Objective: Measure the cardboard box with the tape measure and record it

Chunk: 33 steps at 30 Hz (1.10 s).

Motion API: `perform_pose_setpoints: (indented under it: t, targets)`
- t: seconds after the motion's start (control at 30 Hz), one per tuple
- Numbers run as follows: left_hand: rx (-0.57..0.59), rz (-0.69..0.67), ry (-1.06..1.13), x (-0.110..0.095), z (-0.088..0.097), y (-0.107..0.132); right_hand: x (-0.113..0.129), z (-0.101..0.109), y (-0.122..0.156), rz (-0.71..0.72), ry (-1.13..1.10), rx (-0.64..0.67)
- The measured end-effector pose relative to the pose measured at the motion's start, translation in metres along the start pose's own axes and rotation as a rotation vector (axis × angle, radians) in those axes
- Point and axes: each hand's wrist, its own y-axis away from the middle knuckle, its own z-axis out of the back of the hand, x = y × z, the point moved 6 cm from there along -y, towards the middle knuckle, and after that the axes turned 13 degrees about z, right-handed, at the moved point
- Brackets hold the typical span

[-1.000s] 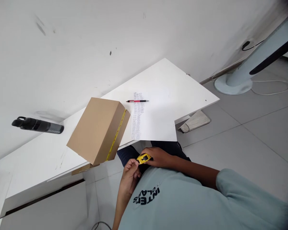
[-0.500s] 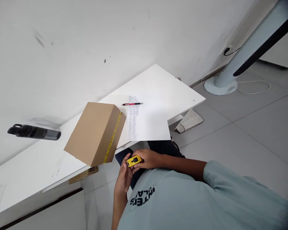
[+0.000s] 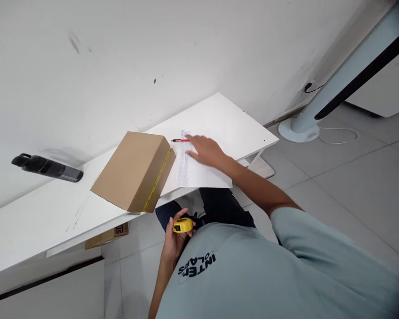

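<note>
My left hand (image 3: 173, 237) holds a yellow tape measure (image 3: 183, 225) low in front of my shirt, below the table edge. Over the white table, my right hand (image 3: 208, 151) reaches out with its fingers apart. Its fingertips are at a red and black pen (image 3: 179, 140), covering one end; whether they touch it I cannot tell. Under the pen and hand lies a white sheet of paper (image 3: 206, 177) with a column of handwriting. To the left of the sheet sits a closed cardboard box (image 3: 129, 168) with a yellow measuring-tape-like strip (image 3: 158, 179) along its side.
A dark bottle (image 3: 48, 167) stands toward the left of the white table (image 3: 69, 204), by the wall. Beneath the table is another cardboard box (image 3: 108, 236). A pale tower-shaped appliance (image 3: 309, 117) with a round base and cable stands on the tiled floor at right.
My right hand has let go of the tape measure and moved up and forward to the pen on the paper. My left hand still holds the tape measure. The camera view has shifted slightly.
</note>
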Motion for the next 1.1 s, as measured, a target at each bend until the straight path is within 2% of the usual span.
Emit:
perform_pose_setpoints:
  t: [0.07, 0.17, 0.27, 0.37, 0.5, 0.57, 0.63, 0.7, 0.73, 0.83, 0.9, 1.0, 1.07, 1.1]
  targets:
    - [0.001, -0.104, -0.159, -0.016, 0.0, 0.001, -0.038, -0.01, -0.027, -0.114, 0.069, 0.046]
    - [0.0, -0.27, -0.458, -0.052, -0.01, -0.001, -0.066, -0.028, -0.05, -0.131, 0.045, 0.039]
    - [0.056, -0.381, -0.648, -0.091, -0.029, -0.01, -0.073, -0.035, -0.057, -0.126, -0.019, -0.03]
    - [0.055, -0.525, -0.777, -0.126, -0.048, -0.024, -0.075, -0.028, -0.056, -0.155, -0.088, -0.165]
    - [-0.173, -0.721, -0.986, -0.153, -0.053, -0.047, -0.082, -0.004, -0.041, -0.301, -0.177, -0.407]
    - [-0.294, -0.793, -1.06, -0.157, -0.049, -0.056, -0.086, 0.005, -0.028, -0.382, -0.373, -0.553]
    - [-0.363, -0.824, -1.095, -0.157, -0.042, -0.065, -0.086, 0.007, -0.019, -0.424, -0.709, -0.68]
    - [-0.394, -0.818, -1.104, -0.155, -0.036, -0.072, -0.08, 0.001, -0.016, -0.412, -0.997, -0.686]
    - [-0.4, -0.807, -1.106, -0.153, -0.034, -0.076, -0.074, -0.002, -0.017, -0.4, -1.038, -0.62]
    - [-0.399, -0.772, -1.116, -0.146, -0.03, -0.085, -0.063, -0.016, -0.017, -0.435, -0.915, -0.357]
    - [-0.405, -0.753, -1.122, -0.143, -0.029, -0.088, -0.066, -0.018, -0.015, -0.466, -0.795, -0.24]
    - [-0.422, -0.753, -1.115, -0.141, -0.028, -0.09, -0.09, 0.002, -0.014, -0.493, -0.614, -0.273]
    - [-0.421, -0.758, -1.116, -0.141, -0.028, -0.09, -0.114, 0.026, -0.011, -0.567, -0.338, -0.335]
    - [-0.418, -0.757, -1.122, -0.141, -0.028, -0.09, -0.125, 0.036, -0.01, -0.622, -0.187, -0.318]
